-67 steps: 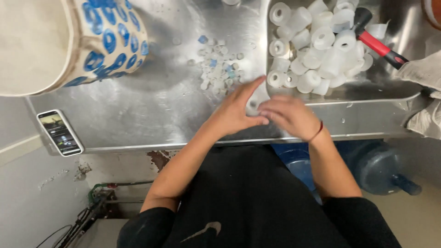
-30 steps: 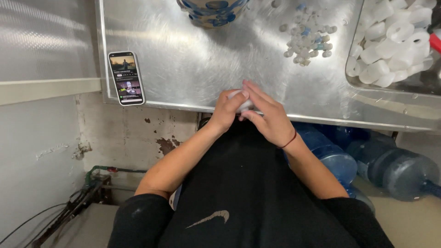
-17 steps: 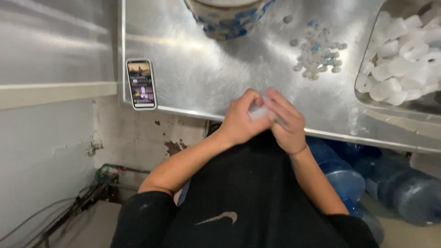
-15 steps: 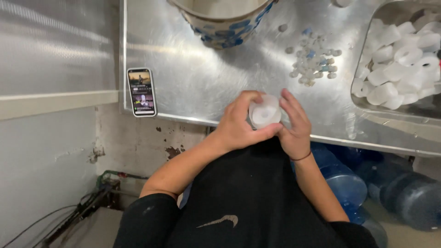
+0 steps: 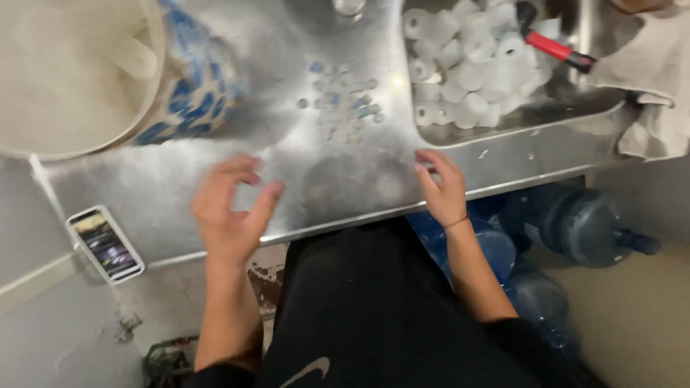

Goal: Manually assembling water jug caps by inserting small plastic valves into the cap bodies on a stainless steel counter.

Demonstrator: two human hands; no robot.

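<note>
My left hand hovers over the front left of the steel counter, fingers spread, holding nothing; it is motion-blurred. My right hand rests near the counter's front edge beside the sink rim, fingers loosely curled, with nothing visible in it. A white bucket with blue print stands at the back left, nearest my left hand. Several white caps are piled in the sink. Small loose bits, white and blue, lie scattered mid-counter.
A phone lies at the counter's front left corner. A red-handled tool lies in the sink. A cloth hangs at the right. Blue water jugs lie on the floor under the counter.
Half a second ago both hands together held a white cap at the counter's edge. Now they are apart and empty, the left hand swung left. The camera has tilted up and right.
</note>
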